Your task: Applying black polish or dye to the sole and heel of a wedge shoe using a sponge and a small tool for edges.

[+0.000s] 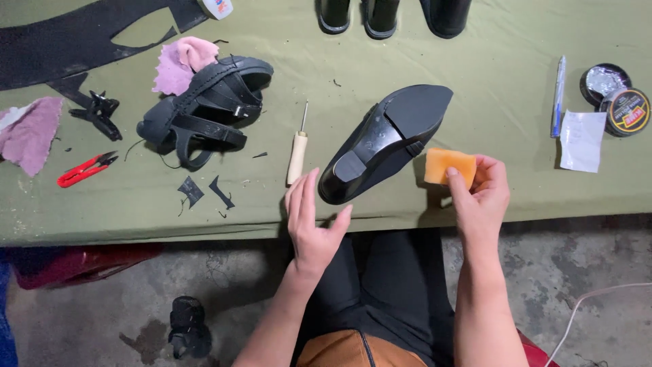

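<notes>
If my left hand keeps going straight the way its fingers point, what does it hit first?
Probably the awl: the left hand is open, fingers pointing up across the table edge toward its pale handle. The black shoe lies just right of that line, so depth makes this uncertain.

Black sandals (207,109) lie left beside pink cloth (182,62), red snips (85,169), an awl (297,153); pen (558,95), polish tin (617,100) right.

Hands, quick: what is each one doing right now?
Left hand: open, holding nothing, beside the black shoe.
Right hand: closed on the orange sponge.
</notes>
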